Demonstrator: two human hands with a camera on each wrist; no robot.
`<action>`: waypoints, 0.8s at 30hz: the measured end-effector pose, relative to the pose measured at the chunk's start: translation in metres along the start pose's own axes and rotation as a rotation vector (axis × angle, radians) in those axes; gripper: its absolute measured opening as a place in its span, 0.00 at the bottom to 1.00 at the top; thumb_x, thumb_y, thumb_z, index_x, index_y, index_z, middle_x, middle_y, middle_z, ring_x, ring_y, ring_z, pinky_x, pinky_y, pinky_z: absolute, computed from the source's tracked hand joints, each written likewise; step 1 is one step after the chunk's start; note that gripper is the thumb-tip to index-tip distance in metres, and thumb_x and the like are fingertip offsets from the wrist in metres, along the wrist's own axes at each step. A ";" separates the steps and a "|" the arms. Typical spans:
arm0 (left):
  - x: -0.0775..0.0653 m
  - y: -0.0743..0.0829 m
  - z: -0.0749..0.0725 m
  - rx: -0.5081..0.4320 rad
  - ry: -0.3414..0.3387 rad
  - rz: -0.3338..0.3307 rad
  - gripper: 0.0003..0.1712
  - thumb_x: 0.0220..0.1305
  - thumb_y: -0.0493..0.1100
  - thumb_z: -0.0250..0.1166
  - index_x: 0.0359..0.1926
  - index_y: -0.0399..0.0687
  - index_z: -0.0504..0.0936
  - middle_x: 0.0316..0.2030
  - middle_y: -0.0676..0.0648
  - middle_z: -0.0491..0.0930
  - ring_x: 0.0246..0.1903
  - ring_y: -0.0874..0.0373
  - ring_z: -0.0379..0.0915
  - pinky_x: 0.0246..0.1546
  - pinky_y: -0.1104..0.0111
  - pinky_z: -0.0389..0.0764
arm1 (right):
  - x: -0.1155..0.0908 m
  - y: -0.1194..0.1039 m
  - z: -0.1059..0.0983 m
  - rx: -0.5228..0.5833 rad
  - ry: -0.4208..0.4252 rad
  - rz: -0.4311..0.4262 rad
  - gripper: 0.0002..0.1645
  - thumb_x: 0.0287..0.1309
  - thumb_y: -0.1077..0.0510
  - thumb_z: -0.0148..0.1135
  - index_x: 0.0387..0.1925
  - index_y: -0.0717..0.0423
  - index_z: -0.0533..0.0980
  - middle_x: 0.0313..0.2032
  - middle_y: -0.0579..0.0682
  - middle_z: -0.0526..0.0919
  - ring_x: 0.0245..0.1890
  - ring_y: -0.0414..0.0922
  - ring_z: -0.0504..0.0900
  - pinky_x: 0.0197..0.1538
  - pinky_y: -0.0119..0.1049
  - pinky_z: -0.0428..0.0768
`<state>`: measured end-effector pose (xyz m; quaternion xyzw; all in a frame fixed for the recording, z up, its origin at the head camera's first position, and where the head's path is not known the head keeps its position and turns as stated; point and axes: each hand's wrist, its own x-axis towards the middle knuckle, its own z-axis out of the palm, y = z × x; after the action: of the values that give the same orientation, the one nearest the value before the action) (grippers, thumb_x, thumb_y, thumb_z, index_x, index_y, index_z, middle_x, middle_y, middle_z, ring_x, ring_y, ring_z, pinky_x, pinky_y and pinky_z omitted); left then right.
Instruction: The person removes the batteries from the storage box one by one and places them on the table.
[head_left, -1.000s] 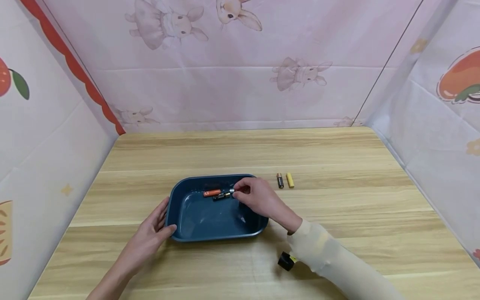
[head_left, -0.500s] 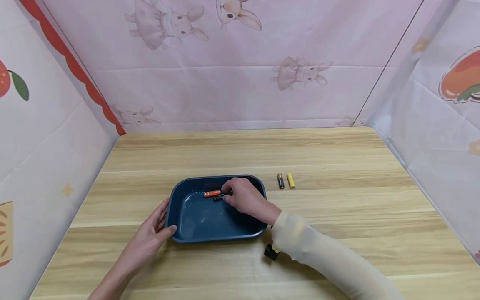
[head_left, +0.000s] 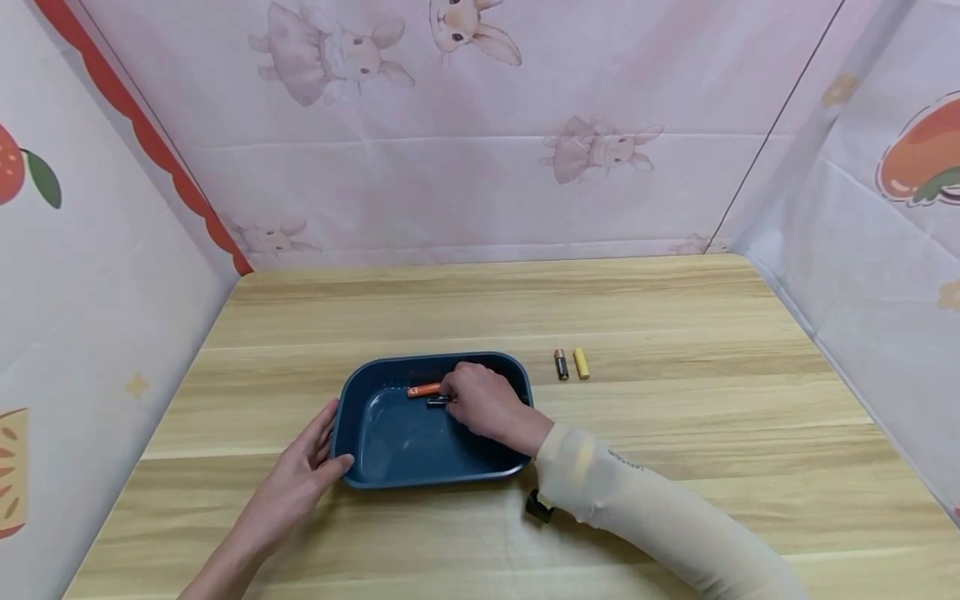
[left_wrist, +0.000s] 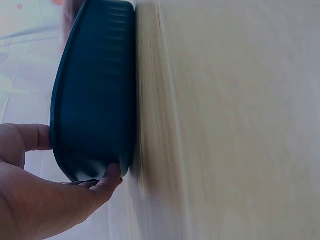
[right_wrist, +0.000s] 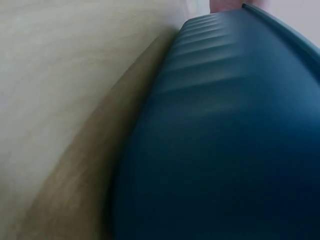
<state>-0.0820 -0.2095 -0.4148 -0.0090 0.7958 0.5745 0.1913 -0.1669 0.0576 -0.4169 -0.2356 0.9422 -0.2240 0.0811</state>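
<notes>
A dark blue plastic basin [head_left: 390,477] sits on the wooden table. My left hand [head_left: 300,467] holds its left end, thumb at the rim and fingers along the outer wall, as the left wrist view also shows [left_wrist: 55,195]. Inside the basin, near its back wall, lie an orange battery [head_left: 423,390] and a black battery [head_left: 437,402]. Reaching over the basin's right part, my right hand [head_left: 491,406] has its fingertips down beside these two. It pinches a battery that the fingers now hide. The right wrist view has only the basin's outer wall [right_wrist: 215,130] and table.
Right of the basin, a black battery with a copper end [head_left: 562,365] and a yellow battery [head_left: 581,364] lie side by side on the table [head_left: 675,333]. A black wrist-camera mount [head_left: 538,507] hangs below the right sleeve. Printed cloth walls [head_left: 450,200] surround the table.
My right hand has moved left and down inside the basin with the pinched battery, which was partly visible a second ago. The left hand and basin stay in place.
</notes>
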 end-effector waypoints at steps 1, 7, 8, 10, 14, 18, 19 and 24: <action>0.000 0.000 0.000 -0.001 0.000 0.002 0.50 0.74 0.35 0.59 0.83 0.44 0.36 0.82 0.40 0.36 0.80 0.42 0.38 0.76 0.51 0.52 | 0.000 0.000 0.000 -0.018 -0.005 -0.005 0.09 0.65 0.63 0.69 0.45 0.56 0.88 0.39 0.49 0.83 0.34 0.41 0.77 0.36 0.33 0.81; 0.000 0.001 0.000 -0.003 0.003 -0.008 0.50 0.74 0.35 0.59 0.83 0.44 0.35 0.82 0.40 0.36 0.80 0.41 0.37 0.76 0.50 0.50 | 0.001 0.000 0.002 -0.087 -0.033 -0.022 0.08 0.65 0.61 0.70 0.44 0.54 0.88 0.37 0.48 0.82 0.31 0.40 0.76 0.32 0.31 0.78; 0.000 0.001 0.001 -0.002 0.003 -0.010 0.51 0.74 0.35 0.59 0.83 0.44 0.35 0.82 0.40 0.36 0.80 0.41 0.37 0.76 0.50 0.50 | 0.001 0.001 0.001 -0.080 -0.034 -0.023 0.08 0.65 0.60 0.70 0.44 0.53 0.88 0.37 0.47 0.82 0.31 0.40 0.76 0.32 0.31 0.78; 0.000 0.001 0.001 0.001 0.004 -0.013 0.50 0.74 0.35 0.59 0.83 0.44 0.35 0.82 0.40 0.36 0.80 0.41 0.37 0.76 0.50 0.50 | 0.002 0.001 0.000 -0.030 -0.031 -0.023 0.07 0.64 0.59 0.71 0.44 0.52 0.88 0.37 0.46 0.82 0.32 0.40 0.76 0.33 0.32 0.78; 0.000 0.000 0.001 0.000 0.002 -0.013 0.50 0.74 0.34 0.59 0.83 0.44 0.35 0.82 0.40 0.35 0.80 0.41 0.37 0.76 0.49 0.50 | 0.002 0.006 -0.005 0.189 -0.035 -0.065 0.05 0.63 0.59 0.71 0.41 0.51 0.86 0.35 0.42 0.82 0.32 0.39 0.76 0.34 0.31 0.77; 0.000 0.000 0.001 0.007 0.002 -0.022 0.50 0.74 0.35 0.59 0.83 0.44 0.35 0.82 0.40 0.36 0.80 0.42 0.37 0.76 0.50 0.51 | -0.002 0.011 -0.014 0.402 -0.054 -0.146 0.06 0.66 0.60 0.69 0.44 0.52 0.84 0.36 0.41 0.84 0.33 0.37 0.78 0.37 0.30 0.79; 0.000 0.000 0.001 0.010 0.003 -0.024 0.50 0.74 0.35 0.59 0.83 0.45 0.35 0.82 0.40 0.36 0.80 0.42 0.38 0.76 0.50 0.52 | -0.004 0.011 -0.017 0.432 -0.049 -0.161 0.07 0.66 0.60 0.68 0.45 0.52 0.84 0.36 0.41 0.84 0.34 0.37 0.78 0.37 0.30 0.79; 0.000 0.000 0.001 0.017 0.006 -0.012 0.50 0.75 0.36 0.59 0.83 0.45 0.36 0.82 0.40 0.37 0.80 0.41 0.39 0.73 0.54 0.56 | -0.013 0.015 -0.036 0.561 0.015 -0.167 0.09 0.67 0.59 0.65 0.47 0.55 0.85 0.36 0.45 0.82 0.32 0.42 0.76 0.33 0.31 0.75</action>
<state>-0.0819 -0.2090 -0.4152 -0.0137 0.8013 0.5664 0.1922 -0.1711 0.0896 -0.3916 -0.2789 0.8213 -0.4835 0.1176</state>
